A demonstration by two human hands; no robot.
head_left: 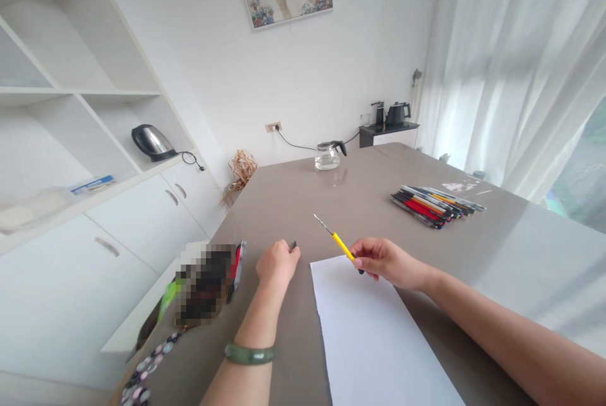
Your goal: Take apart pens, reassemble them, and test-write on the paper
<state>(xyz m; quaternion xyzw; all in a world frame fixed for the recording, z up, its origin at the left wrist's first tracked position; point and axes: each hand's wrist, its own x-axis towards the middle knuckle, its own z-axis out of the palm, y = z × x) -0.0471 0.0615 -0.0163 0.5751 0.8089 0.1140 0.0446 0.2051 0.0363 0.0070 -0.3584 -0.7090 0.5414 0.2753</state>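
My right hand (386,261) is closed round a yellow pen (339,242) with a thin metal tip, held at the top edge of a white sheet of paper (374,336); the tip points up and to the left. My left hand (277,264) is curled shut on a small dark piece (293,245), probably the pen's cap, which sticks out between finger and thumb. It rests on the grey-brown table (331,197) just left of the paper. A green bangle (249,353) is on my left wrist.
A row of several coloured pens (435,201) lies at the right of the table. A glass jug (327,156) stands at the far edge. A red pen (237,267) and a blurred object lie at the left edge. White shelves with a kettle (151,142) stand to the left.
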